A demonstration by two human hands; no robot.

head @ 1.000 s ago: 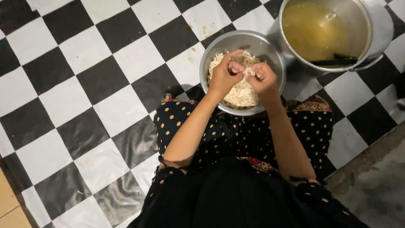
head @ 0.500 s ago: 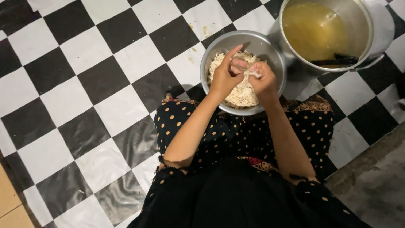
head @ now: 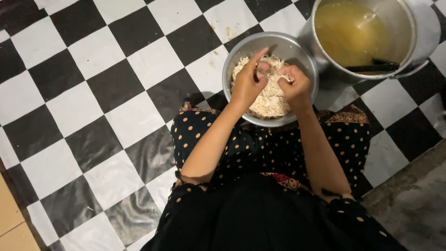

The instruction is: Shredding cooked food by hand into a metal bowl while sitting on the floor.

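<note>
1. Comparing this moment with the pictures from a second ago, we find little changed: both our hands stay over the metal bowl (head: pixel 271 79), working the same small piece between them.
2. Our left hand (head: pixel 247 84) is closed in a pinch, thumb and forefinger on a pale strip of shredded meat (head: pixel 268 69), with the forefinger pointing up toward the far rim.
3. Our right hand (head: pixel 293 84) is also pinching, fingers curled in on the other end of that strip; the two hands are close together, nearly touching at the fingertips.
4. What has shifted is slight: the left forefinger stands straighter than it did, and the strip between the hands looks thinner, which we judge to mean the piece is being pulled apart into finer shreds.
5. The heap of pale shreds (head: pixel 269 100) lies in the bowl beneath our hands, filling most of its bottom; the bowl rests on the black-and-white chequered floor sheet (head: pixel 93 107), just in front of our knees.
6. The large steel pot (head: pixel 409 32) of yellowish broth (head: pixel 346 32) stands beside the bowl on our right, touching or nearly touching it, with a dark utensil (head: pixel 374 67) resting inside. It has not moved.
7. Our dark dotted garment (head: pixel 260 153) covers the lap below.
</note>
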